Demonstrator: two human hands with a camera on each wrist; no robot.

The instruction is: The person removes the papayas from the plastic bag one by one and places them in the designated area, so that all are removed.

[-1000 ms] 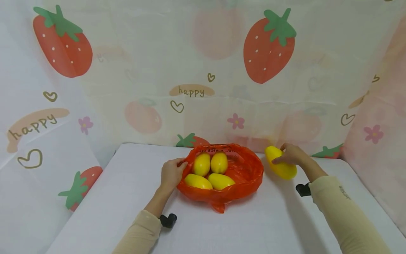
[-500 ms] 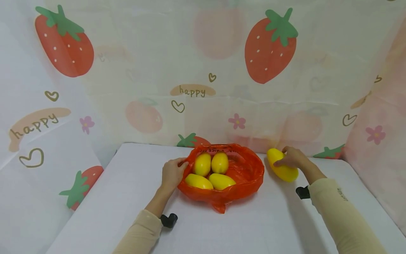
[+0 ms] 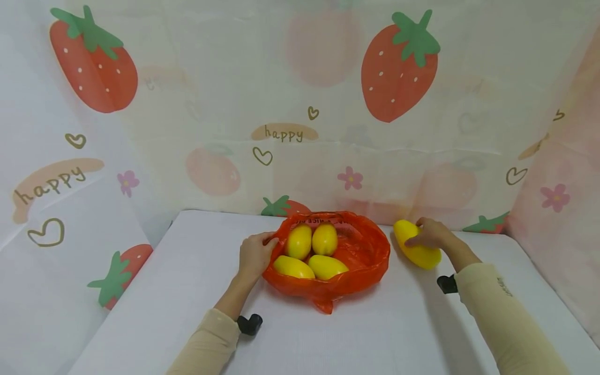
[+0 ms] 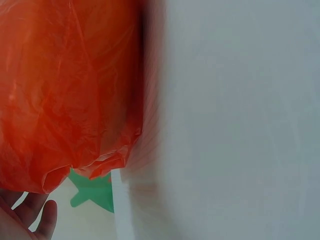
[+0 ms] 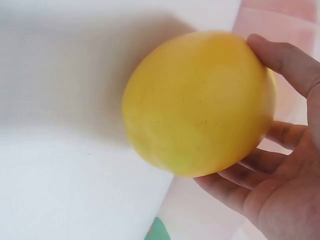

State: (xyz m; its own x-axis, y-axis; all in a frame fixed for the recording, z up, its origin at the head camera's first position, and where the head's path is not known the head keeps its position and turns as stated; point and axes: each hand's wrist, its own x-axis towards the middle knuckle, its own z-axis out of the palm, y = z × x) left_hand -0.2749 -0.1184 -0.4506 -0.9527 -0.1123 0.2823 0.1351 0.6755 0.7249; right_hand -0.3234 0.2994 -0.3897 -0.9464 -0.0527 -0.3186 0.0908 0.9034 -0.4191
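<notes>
Beyond the bag's three o'clock my right hand gripped one fruit; my left hand held the rim, four fruits inside.

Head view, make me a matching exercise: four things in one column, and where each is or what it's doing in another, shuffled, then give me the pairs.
Column one
1. Left hand
2. Tabletop
3. Right hand
4. Red bag

Column two
A. gripping a single yellow fruit, to the right of the bag
B. open at the top, with four yellow fruits showing inside
C. gripping the bag at its left side
D. white, underneath the bag

Right pairs: 1-C, 2-D, 3-A, 4-B
</notes>
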